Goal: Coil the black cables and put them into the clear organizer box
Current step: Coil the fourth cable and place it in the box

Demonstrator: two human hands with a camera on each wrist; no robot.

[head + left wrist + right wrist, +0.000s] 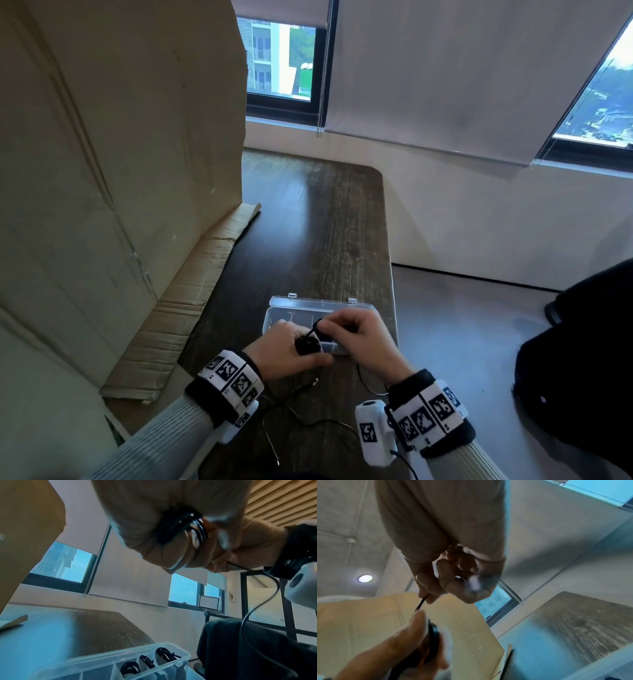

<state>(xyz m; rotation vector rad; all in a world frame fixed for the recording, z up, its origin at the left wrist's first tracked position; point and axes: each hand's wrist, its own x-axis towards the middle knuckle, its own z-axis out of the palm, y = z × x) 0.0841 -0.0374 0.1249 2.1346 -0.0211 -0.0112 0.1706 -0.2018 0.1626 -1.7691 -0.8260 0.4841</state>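
Note:
My left hand point(291, 354) grips a small coil of black cable point(306, 345) just above the near edge of the clear organizer box point(318, 303). In the left wrist view the coil point(180, 526) is several loops wound round my fingers. My right hand point(352, 330) pinches the cable's free strand point(315, 326) close to the coil, and in the right wrist view that strand point(421, 604) runs taut from its fingertips down to the left hand point(399, 650). The rest of the cable point(308, 423) trails loose over the table toward me. Three coiled black cables point(129, 668) lie in the box's compartments point(171, 646).
A tall cardboard sheet point(120, 171) stands along the left, its flap point(191, 291) lying on the dark wooden table point(308, 222). The table's right edge point(390, 274) drops to the floor. A dark chair or garment point(582, 377) sits at the right.

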